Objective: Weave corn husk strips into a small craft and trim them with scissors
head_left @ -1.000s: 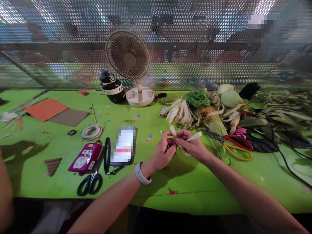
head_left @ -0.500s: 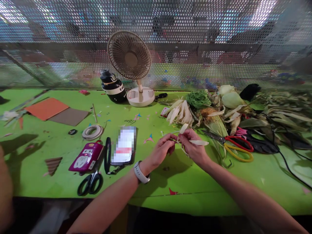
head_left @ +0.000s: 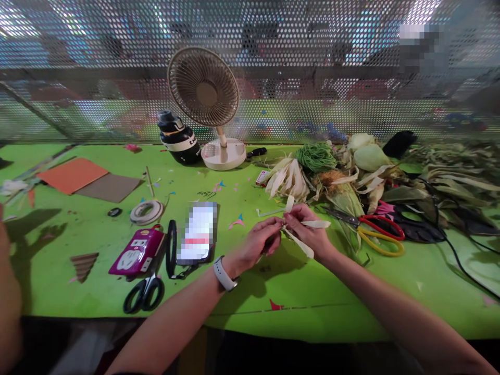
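Note:
Pale corn husk strips fan out from a pinched point between my two hands. My right hand is closed on the strips, which stick out above, to the right and below its fingers. My left hand, with a white watch band at its wrist, is closed, its fingertips meeting the strips' gathered end. Whether it also grips a thread is too small to tell. Beyond the hands lies a bundle of dried husks. Scissors with red and yellow handles rest right of my right hand.
Left of my hands lie a phone, a purple pouch, black-handled scissors and a tape roll. A fan and a black bottle stand by the perforated screen. Green strands and whole husks are piled right.
One husk strip now points down toward the table between my hands. The fingers of my left hand have curled in more. My right hand keeps its hold, and the view has shifted slightly.

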### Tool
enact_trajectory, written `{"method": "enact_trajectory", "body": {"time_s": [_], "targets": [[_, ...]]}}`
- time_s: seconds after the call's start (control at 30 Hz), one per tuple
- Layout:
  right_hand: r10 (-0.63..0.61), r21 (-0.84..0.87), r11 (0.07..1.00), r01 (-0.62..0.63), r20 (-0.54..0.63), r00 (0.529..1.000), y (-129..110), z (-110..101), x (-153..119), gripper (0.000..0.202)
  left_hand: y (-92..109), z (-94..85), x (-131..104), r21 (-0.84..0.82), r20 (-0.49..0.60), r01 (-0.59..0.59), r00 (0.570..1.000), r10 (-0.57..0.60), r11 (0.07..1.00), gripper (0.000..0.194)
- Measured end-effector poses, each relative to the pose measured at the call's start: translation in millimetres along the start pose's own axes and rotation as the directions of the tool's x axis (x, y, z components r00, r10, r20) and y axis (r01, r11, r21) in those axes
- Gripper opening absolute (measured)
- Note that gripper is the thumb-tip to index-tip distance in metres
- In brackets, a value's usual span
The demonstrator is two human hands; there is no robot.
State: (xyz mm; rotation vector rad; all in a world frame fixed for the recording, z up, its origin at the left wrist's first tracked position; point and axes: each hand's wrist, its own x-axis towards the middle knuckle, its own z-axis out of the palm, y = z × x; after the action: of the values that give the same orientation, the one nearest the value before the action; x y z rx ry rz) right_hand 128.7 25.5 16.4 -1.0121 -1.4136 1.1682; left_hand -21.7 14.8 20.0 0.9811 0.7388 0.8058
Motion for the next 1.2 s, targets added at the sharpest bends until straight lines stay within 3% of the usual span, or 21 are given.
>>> {"method": "enact_trajectory", "body": {"time_s": [0.23, 0.37, 0.57, 0.8, 0.87, 1.07, 1.2], "targets": [[0.137, 0.211, 0.965, -0.153, 0.089, 0.987, -4.5, 2.1, 1.8, 0.040, -1.4, -0.2, -2.3, -0.032, 0.074, -0.007, 0.997, 0.010, 0.999, 0.024], [0.182, 0.167, 0.966, -0.196, 0.097, 0.979, -7.7, 1.9, 2.6, 0.048, -1.1, 0.2, -2.6, 0.010, 0.090, -0.014, 0.996, 0.013, 1.000, 0.028], [0.155, 0.134, 0.978, -0.159, 0.038, 0.987, -7.3, -0.4, 2.8, 0.043, 0.8, -0.8, -3.2, 0.116, 0.115, -0.038, 0.993, 0.024, 0.993, 0.029], [0.276, 0.167, 0.933, -0.317, 0.232, 0.933, -8.8, -7.0, 2.4, 0.040, -0.9, -0.7, -3.6, 0.327, 0.109, -0.168, 0.984, 0.139, 0.930, 0.029], [0.243, 0.182, 0.937, -0.297, 0.267, 0.932, -11.0, -7.0, 1.6, 0.037, -3.4, -0.7, -3.5, 0.375, 0.122, -0.181, 0.982, 0.145, 0.909, 0.027], [0.117, 0.119, 0.982, -0.146, 0.219, 0.969, -12.9, -5.8, 0.6, 0.028, -3.4, -0.6, -4.3, 0.420, 0.154, -0.169, 0.982, 0.113, 0.892, 0.026], [0.038, 0.048, 0.998, -0.042, 0.082, 0.996, -7.3, -3.1, -2.0, 0.026, 1.3, -0.2, -6.1, 0.359, 0.152, -0.097, 0.987, 0.045, 0.928, 0.030]]}}
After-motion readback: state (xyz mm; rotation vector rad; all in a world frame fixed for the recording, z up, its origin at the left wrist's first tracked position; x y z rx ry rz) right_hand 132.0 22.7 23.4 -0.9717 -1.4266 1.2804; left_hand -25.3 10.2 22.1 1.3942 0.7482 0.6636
